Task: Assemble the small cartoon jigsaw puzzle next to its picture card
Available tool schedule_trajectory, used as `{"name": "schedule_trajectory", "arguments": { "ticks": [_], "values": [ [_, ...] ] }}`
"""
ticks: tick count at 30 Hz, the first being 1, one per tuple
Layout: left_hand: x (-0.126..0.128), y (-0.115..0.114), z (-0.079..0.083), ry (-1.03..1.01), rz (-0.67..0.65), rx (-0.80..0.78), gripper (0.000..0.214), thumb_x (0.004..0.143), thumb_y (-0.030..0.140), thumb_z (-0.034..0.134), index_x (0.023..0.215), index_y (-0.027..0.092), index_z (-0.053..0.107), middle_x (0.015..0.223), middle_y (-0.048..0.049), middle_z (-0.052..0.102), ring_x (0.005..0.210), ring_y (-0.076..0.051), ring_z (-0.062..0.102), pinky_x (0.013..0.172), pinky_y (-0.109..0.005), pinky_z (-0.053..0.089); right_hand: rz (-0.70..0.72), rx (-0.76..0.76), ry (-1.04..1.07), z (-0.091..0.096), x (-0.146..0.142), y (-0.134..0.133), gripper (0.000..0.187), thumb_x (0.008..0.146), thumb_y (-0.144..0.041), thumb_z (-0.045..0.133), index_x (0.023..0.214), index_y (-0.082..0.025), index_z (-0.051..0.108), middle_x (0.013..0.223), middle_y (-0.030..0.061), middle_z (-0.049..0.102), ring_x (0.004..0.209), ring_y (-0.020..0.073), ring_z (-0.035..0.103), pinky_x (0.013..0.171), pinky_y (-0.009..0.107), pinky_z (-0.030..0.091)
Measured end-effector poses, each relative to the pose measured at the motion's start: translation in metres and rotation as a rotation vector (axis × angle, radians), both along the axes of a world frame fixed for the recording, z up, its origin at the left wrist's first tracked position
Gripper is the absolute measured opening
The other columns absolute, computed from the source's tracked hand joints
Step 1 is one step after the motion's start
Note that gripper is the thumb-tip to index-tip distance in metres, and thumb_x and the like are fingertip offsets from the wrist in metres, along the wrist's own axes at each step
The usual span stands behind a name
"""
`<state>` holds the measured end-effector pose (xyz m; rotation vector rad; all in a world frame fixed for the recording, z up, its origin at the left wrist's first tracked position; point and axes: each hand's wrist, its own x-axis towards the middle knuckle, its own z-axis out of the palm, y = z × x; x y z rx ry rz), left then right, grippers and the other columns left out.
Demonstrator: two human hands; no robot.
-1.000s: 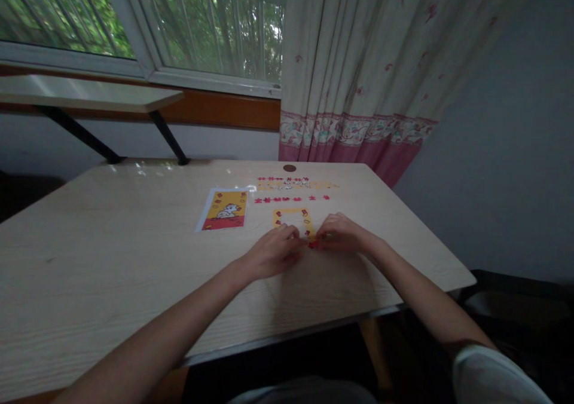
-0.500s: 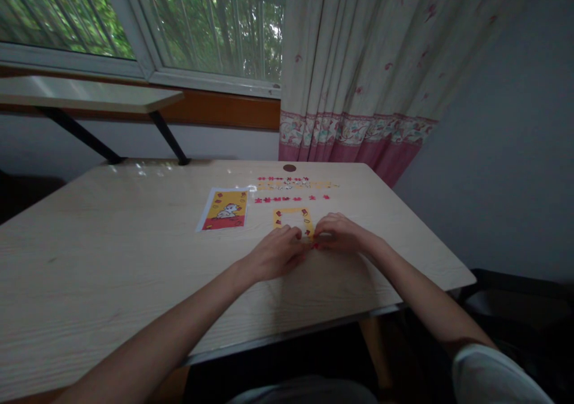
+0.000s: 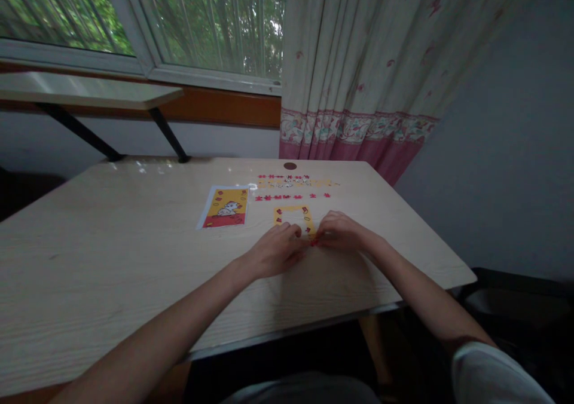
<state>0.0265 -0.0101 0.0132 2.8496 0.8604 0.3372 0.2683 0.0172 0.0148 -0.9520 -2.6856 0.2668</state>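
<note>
A partly joined jigsaw puzzle, a yellow border with small red motifs around bare tabletop, lies flat in front of me. At its lower right corner is a small red puzzle piece. My right hand pinches this piece between thumb and fingertips. From the left, my left hand lies over the lower side of the border, its fingers curled and its fingertips close to the red piece. The hand hides the border's lower left, and I cannot make out what its fingers hold.
A printed picture sheet with a white animal on yellow and red lies left of the puzzle. Beyond it, loose red pieces and mixed yellow-and-white pieces form rows on the wooden table. A raised shelf stands at the back left.
My right hand and the red piece have shifted very slightly toward the puzzle's corner. My left hand stays almost in place. The view has tilted a little.
</note>
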Motion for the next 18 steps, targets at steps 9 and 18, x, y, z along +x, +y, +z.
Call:
{"name": "schedule_trajectory", "arguments": {
  "ticks": [9,18],
  "values": [
    [0.0006,0.0008,0.0012,0.036,-0.024,0.033,0.029,0.090,0.031,0.046,0.114,0.027,0.061,0.105,-0.0077,0.054,0.093,-0.023,0.050,0.078,-0.035,0.041,-0.024,-0.019,-0.018,0.0050,-0.0025,-0.0033,0.008,0.077,-0.028,0.065,0.081,-0.022,0.069,0.075,0.0001,0.067,0.074,0.0141,0.058,0.075,0.027,0.041],
    [-0.0010,-0.0001,0.0019,0.026,-0.058,0.039,0.028,0.090,0.031,0.044,0.110,0.026,0.064,0.104,-0.0074,0.054,0.093,-0.023,0.050,0.078,-0.035,0.039,-0.011,-0.041,-0.016,0.0020,-0.0039,-0.0043,0.009,0.073,-0.023,0.066,0.081,-0.021,0.067,0.076,-0.0002,0.066,0.073,0.0141,0.058,0.074,0.026,0.041]
  ]
}}
